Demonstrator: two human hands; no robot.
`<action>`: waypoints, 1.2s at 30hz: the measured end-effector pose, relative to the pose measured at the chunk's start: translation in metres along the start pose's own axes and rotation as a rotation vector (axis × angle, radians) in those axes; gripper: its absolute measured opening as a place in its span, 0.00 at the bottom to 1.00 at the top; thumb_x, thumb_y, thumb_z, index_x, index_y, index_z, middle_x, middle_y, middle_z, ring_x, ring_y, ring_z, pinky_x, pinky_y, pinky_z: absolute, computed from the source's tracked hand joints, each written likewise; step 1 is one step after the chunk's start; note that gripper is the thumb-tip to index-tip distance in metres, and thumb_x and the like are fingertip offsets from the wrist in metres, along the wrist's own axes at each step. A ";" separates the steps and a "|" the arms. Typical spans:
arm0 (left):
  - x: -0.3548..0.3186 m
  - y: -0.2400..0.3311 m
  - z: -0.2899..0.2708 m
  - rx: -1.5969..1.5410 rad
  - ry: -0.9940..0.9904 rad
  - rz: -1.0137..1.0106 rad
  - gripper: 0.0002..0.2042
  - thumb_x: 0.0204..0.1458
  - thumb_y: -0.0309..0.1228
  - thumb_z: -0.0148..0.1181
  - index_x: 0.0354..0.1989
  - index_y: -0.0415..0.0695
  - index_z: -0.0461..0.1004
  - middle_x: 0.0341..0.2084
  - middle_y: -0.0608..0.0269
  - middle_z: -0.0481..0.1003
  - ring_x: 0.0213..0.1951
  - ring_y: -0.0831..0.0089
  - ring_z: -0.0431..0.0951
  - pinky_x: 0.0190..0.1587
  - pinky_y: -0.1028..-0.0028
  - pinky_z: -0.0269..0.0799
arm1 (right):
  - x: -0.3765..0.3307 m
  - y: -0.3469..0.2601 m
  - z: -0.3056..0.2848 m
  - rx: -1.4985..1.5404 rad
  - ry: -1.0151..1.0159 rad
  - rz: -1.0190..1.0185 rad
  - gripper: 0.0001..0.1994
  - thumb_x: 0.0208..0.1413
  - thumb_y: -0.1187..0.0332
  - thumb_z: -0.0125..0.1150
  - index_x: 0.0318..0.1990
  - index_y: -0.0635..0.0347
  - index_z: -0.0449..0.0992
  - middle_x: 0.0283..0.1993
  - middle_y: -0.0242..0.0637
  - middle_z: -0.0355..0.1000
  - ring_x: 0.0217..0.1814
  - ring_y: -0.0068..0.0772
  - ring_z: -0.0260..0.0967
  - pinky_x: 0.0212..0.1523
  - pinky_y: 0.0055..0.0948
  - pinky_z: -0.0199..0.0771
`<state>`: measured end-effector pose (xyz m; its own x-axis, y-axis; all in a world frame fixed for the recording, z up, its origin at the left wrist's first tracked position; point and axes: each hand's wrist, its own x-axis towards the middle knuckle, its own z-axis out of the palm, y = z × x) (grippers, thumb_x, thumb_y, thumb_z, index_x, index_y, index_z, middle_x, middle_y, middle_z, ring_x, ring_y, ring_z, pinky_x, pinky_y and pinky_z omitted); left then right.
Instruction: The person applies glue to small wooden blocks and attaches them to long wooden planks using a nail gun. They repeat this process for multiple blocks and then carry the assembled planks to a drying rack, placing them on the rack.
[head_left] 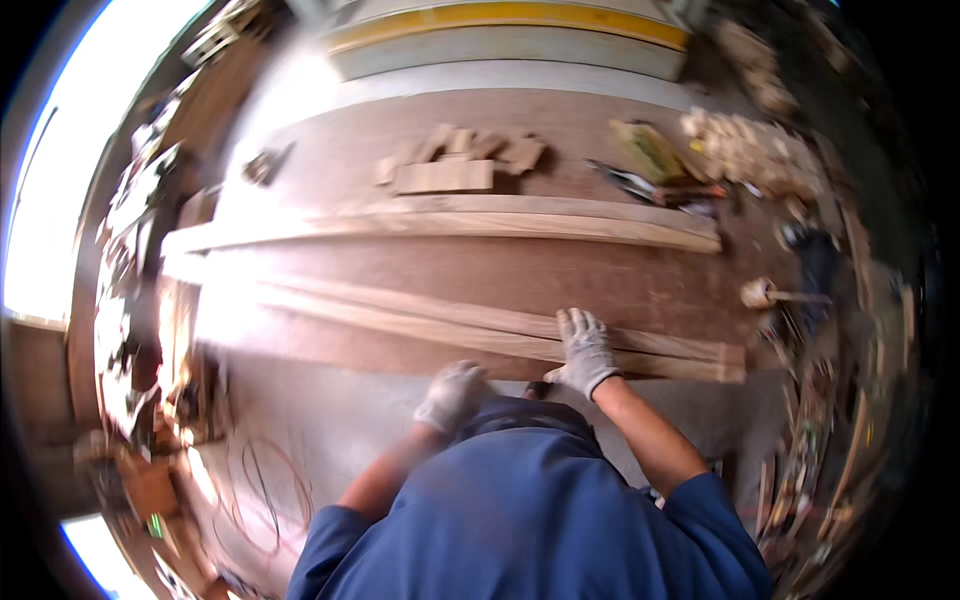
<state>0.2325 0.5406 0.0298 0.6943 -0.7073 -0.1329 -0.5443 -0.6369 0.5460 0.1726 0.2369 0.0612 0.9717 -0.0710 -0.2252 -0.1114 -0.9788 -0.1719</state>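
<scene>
Two long wooden boards (450, 327) lie side by side along the near edge of the brown workbench (420, 265). My right hand (584, 352), in a pale work glove, rests on them toward their right end, with its fingers spread over the wood. Close to my body, just short of the boards, is my gloved left hand (452, 395). Motion smears it, and its fingers cannot be made out. Farther back another long wooden beam (480, 222) lies across the bench.
Behind the beam sits a group of small wood blocks (450, 170). Hand tools (640, 180) lie to their right, near a heap of wooden pieces (750, 150). A brush-like tool (765, 293) is at the bench's right side. A looped hose or cable (260, 500) lies on the floor at left.
</scene>
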 end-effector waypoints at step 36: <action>-0.072 -0.216 -0.077 -2.380 0.862 -0.408 0.59 0.45 0.88 0.41 0.63 0.39 0.71 0.50 0.45 0.80 0.51 0.44 0.80 0.61 0.42 0.75 | -0.210 -0.065 -0.033 -0.064 -0.281 0.227 0.54 0.26 0.52 0.88 0.66 0.58 0.65 0.61 0.49 0.68 0.67 0.54 0.63 0.72 0.50 0.61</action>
<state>0.3362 0.7530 -0.0153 0.8358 -0.1338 -0.5324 0.2902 0.9310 0.2216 -0.0173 0.3089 0.1512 0.8278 -0.2406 -0.5068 -0.2953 -0.9550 -0.0288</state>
